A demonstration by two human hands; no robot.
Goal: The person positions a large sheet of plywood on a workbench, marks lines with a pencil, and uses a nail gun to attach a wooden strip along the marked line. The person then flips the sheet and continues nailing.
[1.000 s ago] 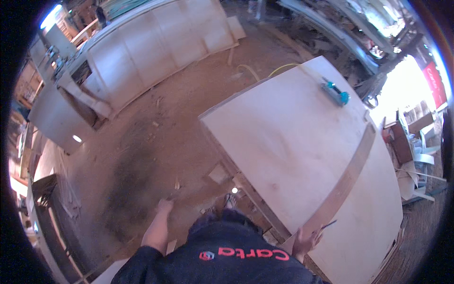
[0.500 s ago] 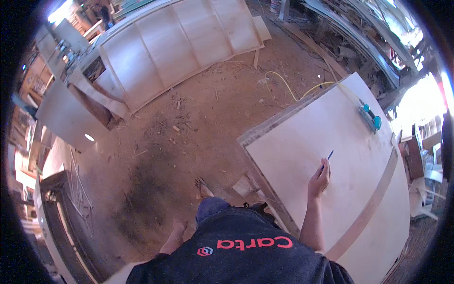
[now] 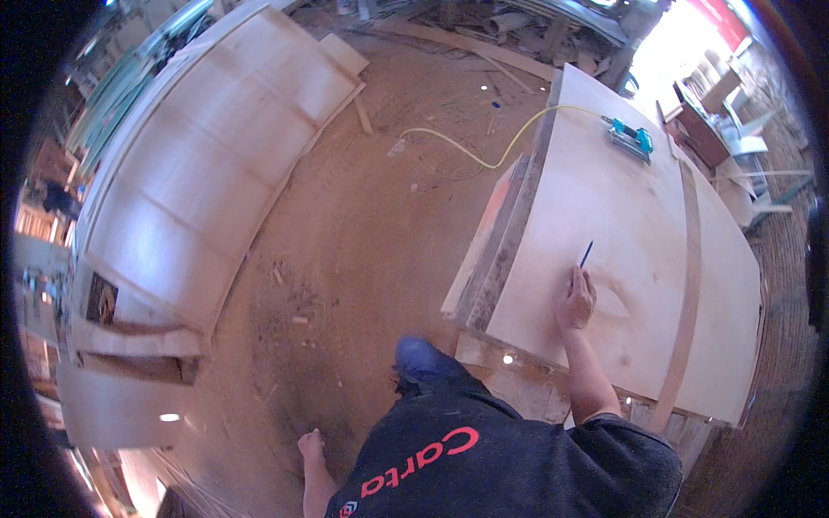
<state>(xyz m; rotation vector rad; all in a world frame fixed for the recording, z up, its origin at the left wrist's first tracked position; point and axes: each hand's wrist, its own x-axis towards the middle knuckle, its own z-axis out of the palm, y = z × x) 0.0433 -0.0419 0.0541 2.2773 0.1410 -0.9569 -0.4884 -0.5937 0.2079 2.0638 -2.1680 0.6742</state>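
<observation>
Pencil (image 3: 587, 254) gripped in the right hand (image 3: 577, 302), over the panel (image 3: 604, 207). The left hand (image 3: 312, 445) hangs low; whether open or closed, I cannot tell. A brown strip (image 3: 692, 242) runs lengthwise on the panel; near the far end lies a teal tool (image 3: 630, 138), yellow hose (image 3: 494, 167) attached.

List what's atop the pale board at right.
A teal tool, yellow hose, brown strip; the right hand, holding a blue pen or pencil, is over the board. Surface beneath them is hidden.

Sheet (image 3: 643, 220) lay right, power tool (image 3: 631, 141) on its far end, strip (image 3: 690, 233) lengthwise on it; framed panel (image 3: 186, 186) left.
</observation>
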